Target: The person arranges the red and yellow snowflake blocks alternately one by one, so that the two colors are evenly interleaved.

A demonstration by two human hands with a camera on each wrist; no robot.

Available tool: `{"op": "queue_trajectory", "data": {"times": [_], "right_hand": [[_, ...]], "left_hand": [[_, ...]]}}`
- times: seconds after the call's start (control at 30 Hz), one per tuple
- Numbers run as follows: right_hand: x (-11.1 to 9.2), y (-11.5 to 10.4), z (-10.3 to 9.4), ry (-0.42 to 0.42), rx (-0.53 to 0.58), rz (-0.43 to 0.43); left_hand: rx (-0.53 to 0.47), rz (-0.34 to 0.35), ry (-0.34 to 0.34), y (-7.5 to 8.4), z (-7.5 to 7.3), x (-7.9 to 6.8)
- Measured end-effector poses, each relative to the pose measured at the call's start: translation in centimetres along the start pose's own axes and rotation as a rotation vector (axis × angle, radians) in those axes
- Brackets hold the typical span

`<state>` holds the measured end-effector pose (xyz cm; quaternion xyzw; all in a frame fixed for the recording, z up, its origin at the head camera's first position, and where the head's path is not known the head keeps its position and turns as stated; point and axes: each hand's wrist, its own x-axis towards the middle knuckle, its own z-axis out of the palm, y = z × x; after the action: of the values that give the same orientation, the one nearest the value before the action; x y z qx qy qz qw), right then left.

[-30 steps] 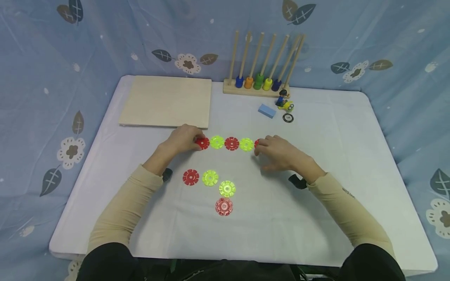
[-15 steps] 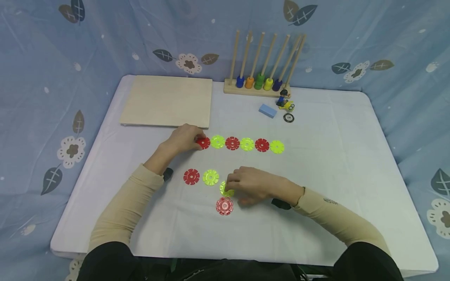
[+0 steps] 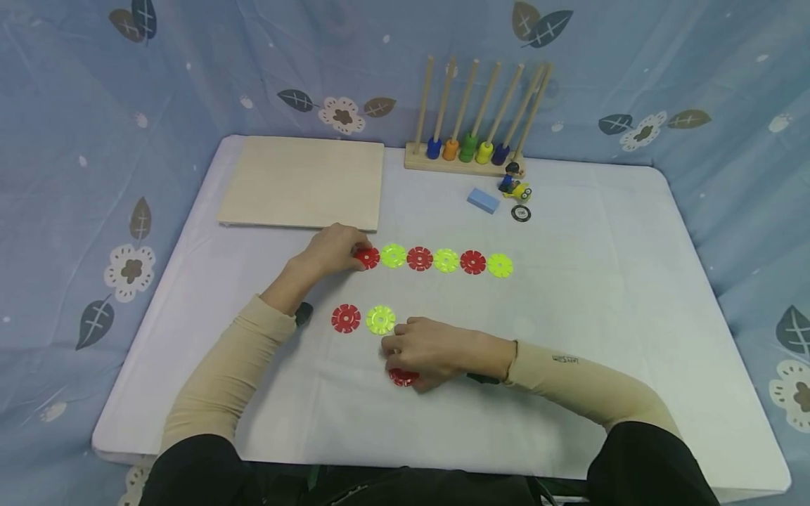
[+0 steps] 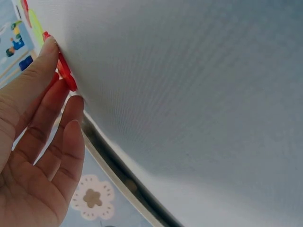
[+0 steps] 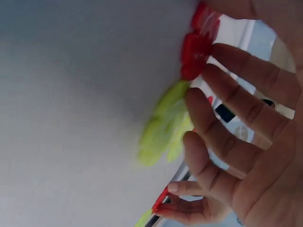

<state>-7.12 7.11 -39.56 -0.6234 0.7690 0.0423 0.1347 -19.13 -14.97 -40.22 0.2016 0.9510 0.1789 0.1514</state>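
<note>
My left hand [image 3: 332, 251] pinches the red notched disc [image 3: 369, 258] at the left end of a row; the left wrist view shows the thumb on this red disc [image 4: 65, 71]. Yellow-green and red discs alternate along the row, ending in a yellow-green disc [image 3: 500, 266]. Nearer me, my right hand [image 3: 430, 349] reaches over another red disc [image 3: 403, 378], thumb and forefinger at its edges. In the right wrist view a blurred yellow-green disc [image 5: 161, 127] lies beside it, hidden under the hand from above. To its left lie a loose red disc [image 3: 346, 318] and a yellow-green one [image 3: 381, 320].
A flat wooden board [image 3: 304, 181] lies at the back left. Behind stands a wooden peg rack [image 3: 465, 163] with coloured beads. Near it are a blue block [image 3: 484, 200], a small toy figure [image 3: 511, 179] with a yellow vehicle, and a black round chip [image 3: 521, 213].
My right hand has left the row's right end, uncovering its last discs, and moved toward me and left to the nearest red disc. My left hand has stayed in place.
</note>
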Motion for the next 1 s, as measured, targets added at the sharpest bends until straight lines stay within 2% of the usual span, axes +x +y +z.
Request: {"op": "queue_trajectory", "data": {"times": [0.17, 0.67, 0.83, 1.0], "right_hand": [[0.2, -0.3, -0.1, -0.034, 0.009, 0.006], [0.7, -0.7, -0.1, -0.055, -0.046, 0.037], [-0.4, 0.3, -1.0, -0.037, 0.064, 0.12], [-3.2, 3.1, -1.1, 0.036, 0.217, 0.264]], "left_hand": [[0.005, 0.0, 0.003, 0.0, -0.1, 0.0], [0.003, 0.021, 0.0, 0.0, 0.1, -0.1], [0.009, 0.022, -0.002, 0.0, 0.1, 0.0], [0.002, 0.012, -0.008, 0.1, 0.0, 0.0]]}}
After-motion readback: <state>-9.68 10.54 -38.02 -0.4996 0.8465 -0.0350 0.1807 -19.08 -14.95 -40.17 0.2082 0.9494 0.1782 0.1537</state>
